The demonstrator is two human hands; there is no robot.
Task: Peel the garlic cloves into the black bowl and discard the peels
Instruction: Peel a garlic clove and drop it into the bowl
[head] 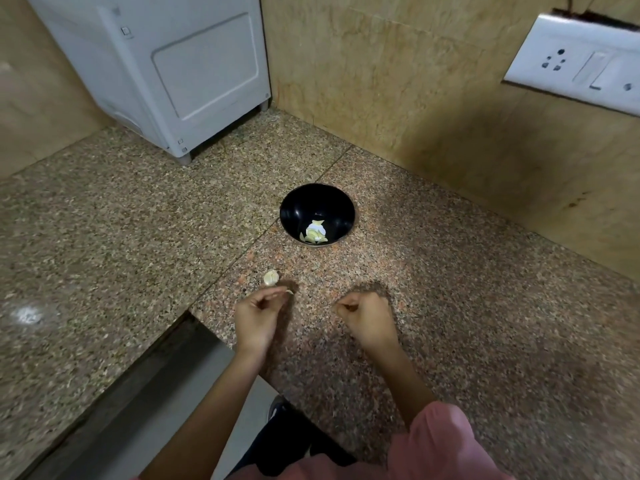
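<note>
Head view, black bowl (300,206), granite counter (138,237), beige walls (398,98)

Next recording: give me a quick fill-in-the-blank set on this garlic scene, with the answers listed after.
1. The bowl holding the garlic pieces is ___ in colour.
2. One loose clove lies on the counter, nearest the ___ hand.
3. The socket panel is fixed to the ___.

Missing words: black; left; wall.
</note>
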